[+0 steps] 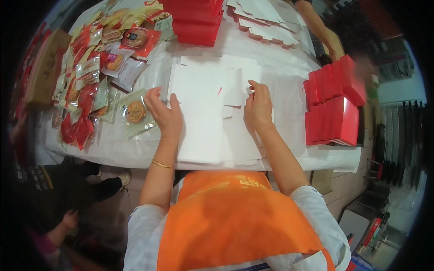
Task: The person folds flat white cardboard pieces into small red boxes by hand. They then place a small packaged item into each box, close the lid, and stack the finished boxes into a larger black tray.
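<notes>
Flat white cardboard box blanks [199, 122] lie stacked in front of me, with slits and flaps along their edges and a small red mark on the top one. By the left edge of the stack is my left hand [165, 113], open, its fingers apart and holding nothing. My right hand [260, 107] hovers at the right edge, fingers loosely curved and thumb apart, also with nothing in it. Whether either hand touches the cardboard I cannot tell. Just left of my left hand, a round pastry in a clear packet [134, 112] rests on the table cover.
Many wrapped pastries [88, 72] are heaped at the left. Red boxes stand stacked at the far middle [196, 27] and at the right [332, 117]. More white blanks [266, 27] lie at the far side. Another person's arm [318, 27] reaches in at the far right.
</notes>
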`<state>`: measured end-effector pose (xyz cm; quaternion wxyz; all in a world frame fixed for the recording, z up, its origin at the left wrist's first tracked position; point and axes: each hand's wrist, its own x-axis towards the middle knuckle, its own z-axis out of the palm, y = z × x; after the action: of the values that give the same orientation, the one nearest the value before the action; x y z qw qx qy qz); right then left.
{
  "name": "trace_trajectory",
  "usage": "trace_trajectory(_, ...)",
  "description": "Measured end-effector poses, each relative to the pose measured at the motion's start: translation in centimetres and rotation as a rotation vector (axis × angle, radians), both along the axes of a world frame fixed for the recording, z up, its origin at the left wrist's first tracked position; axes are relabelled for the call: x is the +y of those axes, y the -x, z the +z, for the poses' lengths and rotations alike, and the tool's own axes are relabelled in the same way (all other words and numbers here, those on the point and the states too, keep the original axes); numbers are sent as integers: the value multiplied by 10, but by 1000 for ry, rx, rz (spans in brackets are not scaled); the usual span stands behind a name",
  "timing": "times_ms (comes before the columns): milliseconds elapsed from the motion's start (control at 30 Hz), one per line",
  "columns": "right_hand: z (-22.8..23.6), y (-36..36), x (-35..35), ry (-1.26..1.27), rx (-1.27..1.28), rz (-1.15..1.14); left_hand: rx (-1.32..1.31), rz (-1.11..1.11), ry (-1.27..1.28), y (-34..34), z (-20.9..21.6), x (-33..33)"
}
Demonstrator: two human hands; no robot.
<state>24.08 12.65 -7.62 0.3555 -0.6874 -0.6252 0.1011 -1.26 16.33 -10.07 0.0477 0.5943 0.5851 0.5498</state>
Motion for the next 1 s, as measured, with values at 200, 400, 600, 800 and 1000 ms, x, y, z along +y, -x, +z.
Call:
trace_trajectory(200, 20, 15, -32, -3, -238, 617, -103, -235, 426, 22, -14, -23)
trace_trajectory(400, 39, 16, -81, 238, -232, 878, -25, -269, 536, 4, -1, -36)
trace_trajectory(600, 46, 34, -102, 164, -169, 907, -121, -279, 544, -9, 0, -25)
trace_trajectory(800, 30, 36, -113, 144, -232, 865, -63, -257, 566, -12, -11, -17)
trace_trajectory(1000, 17, 16, -102, 66, -159, 729, 122, -107, 297, -13, 1, -40)
